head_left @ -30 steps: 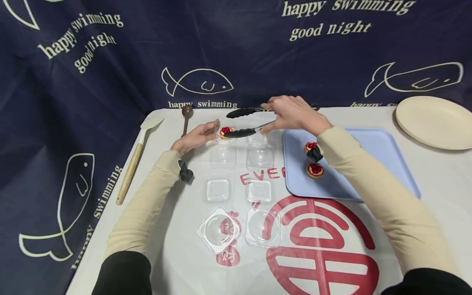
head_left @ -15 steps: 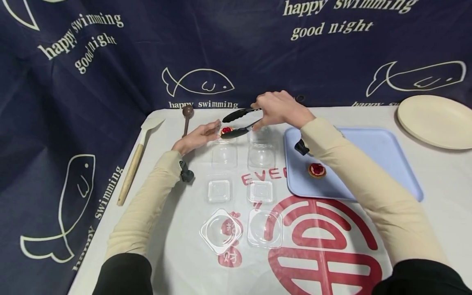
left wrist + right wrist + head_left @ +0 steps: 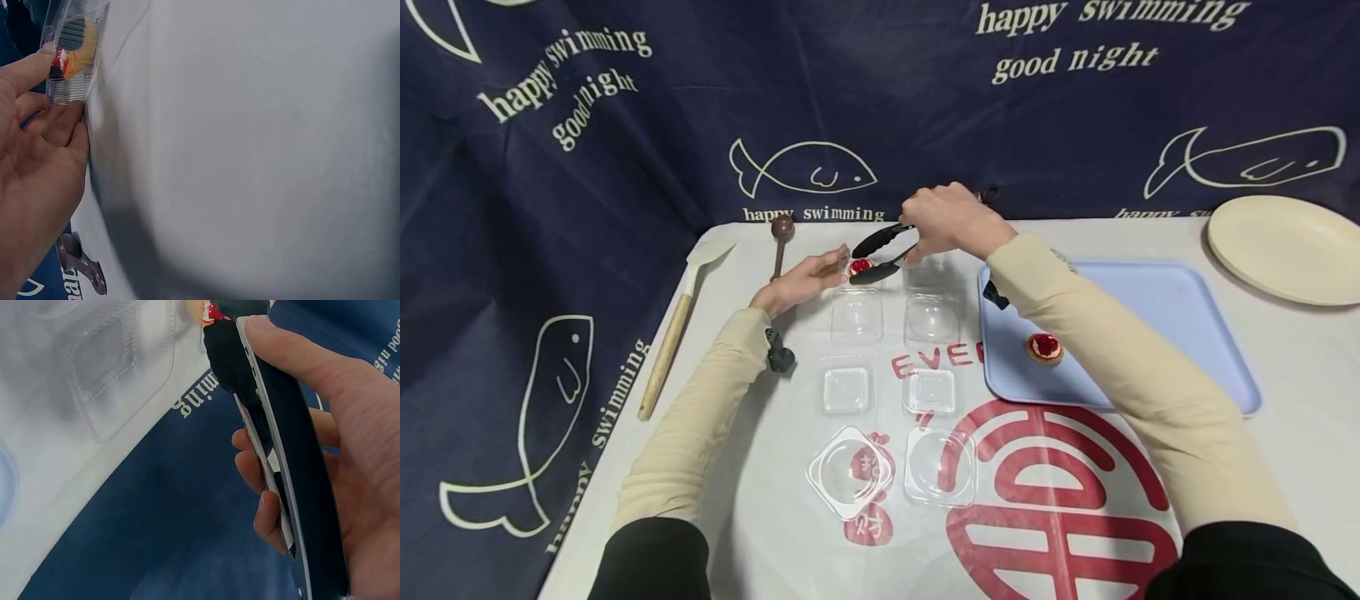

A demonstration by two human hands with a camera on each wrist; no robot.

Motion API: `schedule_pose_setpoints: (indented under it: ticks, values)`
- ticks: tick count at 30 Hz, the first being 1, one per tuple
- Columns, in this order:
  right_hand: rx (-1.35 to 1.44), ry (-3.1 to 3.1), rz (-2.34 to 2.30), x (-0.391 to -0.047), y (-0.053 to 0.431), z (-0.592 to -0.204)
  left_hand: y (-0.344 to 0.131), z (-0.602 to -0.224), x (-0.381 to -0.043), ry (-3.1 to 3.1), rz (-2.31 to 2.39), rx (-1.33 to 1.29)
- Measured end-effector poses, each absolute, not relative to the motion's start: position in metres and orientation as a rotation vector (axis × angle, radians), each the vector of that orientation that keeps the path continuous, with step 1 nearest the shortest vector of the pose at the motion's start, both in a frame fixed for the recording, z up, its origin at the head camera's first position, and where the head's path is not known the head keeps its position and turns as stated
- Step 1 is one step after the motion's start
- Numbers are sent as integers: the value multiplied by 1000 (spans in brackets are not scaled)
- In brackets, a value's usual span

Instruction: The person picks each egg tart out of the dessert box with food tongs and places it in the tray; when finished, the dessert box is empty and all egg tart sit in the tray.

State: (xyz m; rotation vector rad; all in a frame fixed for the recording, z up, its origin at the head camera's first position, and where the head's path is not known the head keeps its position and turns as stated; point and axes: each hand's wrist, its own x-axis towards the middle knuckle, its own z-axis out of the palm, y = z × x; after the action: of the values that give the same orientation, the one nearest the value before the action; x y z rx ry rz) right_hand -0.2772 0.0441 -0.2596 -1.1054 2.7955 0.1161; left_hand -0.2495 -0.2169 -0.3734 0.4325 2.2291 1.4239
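My left hand (image 3: 797, 281) steadies a clear plastic box (image 3: 65, 94) at the back of the table, fingers and thumb at its edge. Inside the box sits a small tart (image 3: 860, 266) with red topping. My right hand (image 3: 951, 221) grips a pair of tongs (image 3: 300, 469) with black tips, thumb along one arm and fingers round the other. The tongs' tips reach the box from the right, spread apart on either side of the tart in the head view. Another red-topped tart (image 3: 1045, 348) lies on the blue tray (image 3: 1150, 333).
Several clear boxes and lids, such as an empty box (image 3: 847, 389) and a lid (image 3: 850, 472), stand in two columns. A spatula (image 3: 673, 333) and brown scoop (image 3: 782, 229) lie left. A cream plate (image 3: 1288, 250) is at the back right.
My right hand and the tongs have moved left, and the tongs' tips have come lower and closer together around the tart. My right sleeve now hides one tray tart. The left hand stays put.
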Motion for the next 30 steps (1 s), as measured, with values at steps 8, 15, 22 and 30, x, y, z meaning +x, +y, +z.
schedule_pose_setpoints:
  ticks: [8, 15, 22, 30]
  values:
    - [-1095, 2809, 162, -272, 42, -267, -212, -375, -250, 2204, 1433, 433]
    - [-1140, 2923, 127, -264, 49, -275, -211, -373, -249, 2202, 1425, 421]
    - [-1104, 2943, -21, -261, 64, -276, -212, -376, -246, 2213, 1416, 432]
    - [-1163, 2898, -209, -248, 106, -262, -215, -369, -246, 2260, 1391, 412]
